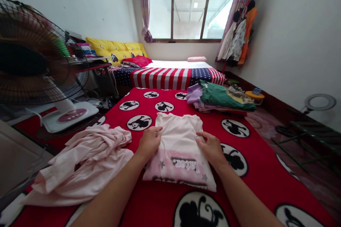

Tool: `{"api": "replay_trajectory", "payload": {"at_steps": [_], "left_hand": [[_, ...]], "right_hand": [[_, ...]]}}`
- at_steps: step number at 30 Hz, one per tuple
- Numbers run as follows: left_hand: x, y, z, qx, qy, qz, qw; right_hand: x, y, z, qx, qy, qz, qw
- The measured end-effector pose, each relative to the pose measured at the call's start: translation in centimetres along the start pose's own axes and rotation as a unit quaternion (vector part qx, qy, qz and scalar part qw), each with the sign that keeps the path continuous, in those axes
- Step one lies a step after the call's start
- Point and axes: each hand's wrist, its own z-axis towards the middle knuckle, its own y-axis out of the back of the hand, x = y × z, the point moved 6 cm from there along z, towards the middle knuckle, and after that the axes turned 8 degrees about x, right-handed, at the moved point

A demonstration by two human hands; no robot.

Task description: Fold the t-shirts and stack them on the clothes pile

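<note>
left hand [149, 142]: pressing open on the left edge of the pale pink t-shirt [178, 152]
right hand [211, 148]: pressing open on its right edge, apart from the left hand, not clamping
t-shirt: lying folded, print toward the person, mid-way on the red monkey-print blanket [149, 209]
left of it: a crumpled pink garment [77, 163] lying just beside
far side: a stack of folded clothes [221, 97] sitting on the blanket

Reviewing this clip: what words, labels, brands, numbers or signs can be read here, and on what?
"later": on the folded pale pink T-shirt, printed upside down in this view.
A second printed line beneath it, along the shirt's edge: too blurred to read.
Pedestal fan's control panel: any button markings too small to read.
</note>
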Motion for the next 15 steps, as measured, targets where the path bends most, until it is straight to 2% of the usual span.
{"api": "replay_trajectory", "payload": {"at_steps": [2,4,6,8,10,12,15], "left_hand": [[-1.9,0.6,-0.4,0.011,0.002,0.121,0.993],[-4.7,0.9,-0.6,-0.003,-0.03,0.223,0.974],[-7.8,-0.2,-0.7,0.006,-0.11,0.242,0.964],[-9.8,-2.4,-0.7,0.051,-0.19,0.194,0.961],[-10.0,-4.8,-0.7,0.085,-0.217,0.161,0.959],[-8.5,-6.4,-0.4,0.081,-0.182,0.169,0.965],[-5.6,-7.4,0.0,0.064,-0.117,0.2,0.971]], "right_hand": [[0.6,-0.2,-0.1,0.01,0.022,-0.055,0.998],[1.1,-0.4,-0.2,0.008,0.039,-0.108,0.993],[1.5,-0.6,-0.5,0.004,0.053,-0.148,0.988],[1.8,-0.6,-0.7,0.002,0.066,-0.165,0.984],[2.0,-0.5,-0.9,0.001,0.068,-0.179,0.981],[1.9,-0.3,-1.1,0.003,0.051,-0.209,0.977],[1.7,0.0,-1.5,0.009,0.009,-0.268,0.963]]}}
